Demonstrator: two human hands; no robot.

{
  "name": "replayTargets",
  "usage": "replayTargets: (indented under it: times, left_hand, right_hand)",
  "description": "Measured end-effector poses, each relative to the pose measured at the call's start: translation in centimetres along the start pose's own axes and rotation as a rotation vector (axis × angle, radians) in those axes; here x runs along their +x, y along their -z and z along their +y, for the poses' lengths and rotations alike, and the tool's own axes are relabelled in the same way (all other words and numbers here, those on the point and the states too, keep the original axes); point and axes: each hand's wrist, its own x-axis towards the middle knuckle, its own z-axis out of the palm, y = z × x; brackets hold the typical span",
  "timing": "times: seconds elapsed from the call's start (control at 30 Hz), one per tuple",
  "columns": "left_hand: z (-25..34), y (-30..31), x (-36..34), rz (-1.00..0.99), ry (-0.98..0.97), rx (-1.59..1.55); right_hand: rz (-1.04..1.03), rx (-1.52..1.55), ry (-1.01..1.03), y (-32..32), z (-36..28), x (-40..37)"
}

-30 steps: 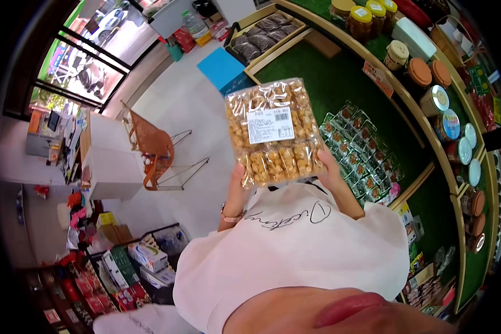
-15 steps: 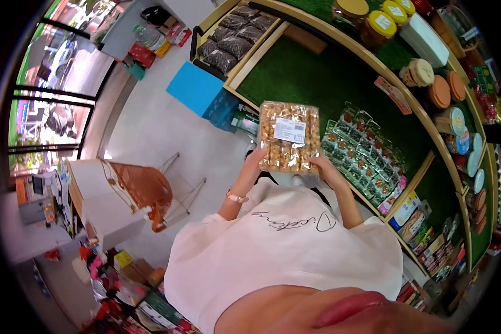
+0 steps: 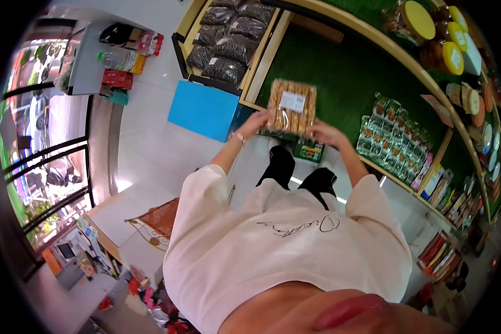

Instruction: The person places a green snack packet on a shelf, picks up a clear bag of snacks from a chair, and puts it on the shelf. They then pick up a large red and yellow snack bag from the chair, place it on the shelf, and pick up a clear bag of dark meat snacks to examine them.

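A clear-wrapped pack of golden-brown snack pieces (image 3: 286, 119), with a white label on top, is held between my two hands. My left hand (image 3: 254, 123) grips its lower left corner, and a pinkish band circles that wrist. My right hand (image 3: 324, 133) pinches the lower right corner. The pack is over the front edge of a shelf lined with green turf (image 3: 317, 61). Further right on that turf stand several rows of small clear-and-green packets (image 3: 395, 139).
A blue box (image 3: 203, 111) stands on the floor left of the shelf. Dark bagged goods (image 3: 228, 42) fill the bin beyond it. Yellow-lidded jars (image 3: 419, 21) line the upper shelf. A green box (image 3: 309, 150) is near my feet, and a wicker chair (image 3: 158, 222) is at left.
My hands have carried the snack pack forward, away from my body and over the shelf edge. The view has shifted, and my legs now show below the pack.
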Motion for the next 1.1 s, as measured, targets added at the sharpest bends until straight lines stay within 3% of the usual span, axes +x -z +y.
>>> replayTargets:
  times: [0.07, 0.13, 0.17, 0.3, 0.33, 0.43, 0.57, 0.7, 0.83, 0.97, 1.03, 1.1]
  left_hand:
    - [4.6, -0.3, 0.3, 0.077, -0.132, -0.057]
    - [7.0, 1.7, 2.3, 0.110, -0.098, 0.005]
    - [6.8, 4.0, 4.7, 0.119, -0.038, 0.118]
    - [5.3, 6.7, 9.7, 0.369, -0.310, 0.216]
    - [4.9, 6.5, 9.9, 0.431, -0.295, 0.311]
    - [3.8, 6.0, 9.7, 0.614, -0.342, 0.512]
    - [2.9, 5.5, 8.1, 0.596, -0.323, 0.582]
    - [0.9, 5.2, 6.2, 0.594, -0.299, 0.575]
    - [-1.6, 6.1, 6.3, 0.593, -0.300, 0.521]
    - [-3.4, 6.0, 6.6, 0.664, -0.296, 0.677]
    - [-2.0, 2.4, 4.1, 0.787, -0.324, 0.869]
    - [-4.6, 2.4, 3.9, 0.665, -0.335, 0.806]
  right_hand:
    - [0.056, -0.060, 0.164, -0.6, -2.4, 2.7]
    - [0.114, -0.218, 0.151, 0.5, -4.3, 5.7]
    - [0.185, -0.239, 0.179, 0.1, -4.6, 6.9]
    - [0.503, -0.395, 0.187, -1.1, -2.6, 13.4]
    - [0.587, -0.454, 0.159, -1.6, -2.0, 14.3]
    - [0.635, -0.245, 0.173, -3.7, -1.0, 14.3]
    - [0.796, -0.449, 0.216, -3.7, 1.5, 14.8]
    - [0.642, -0.103, 0.220, -4.3, 1.7, 12.7]
    - [0.506, -0.087, 0.169, -5.5, 1.8, 11.1]
    - [0.382, 0.010, 0.190, -6.8, 3.2, 8.2]
    - [0.378, -0.008, 0.225, -7.0, 4.5, 5.1]
    - [0.402, -0.052, 0.297, -4.6, 8.2, 3.3]
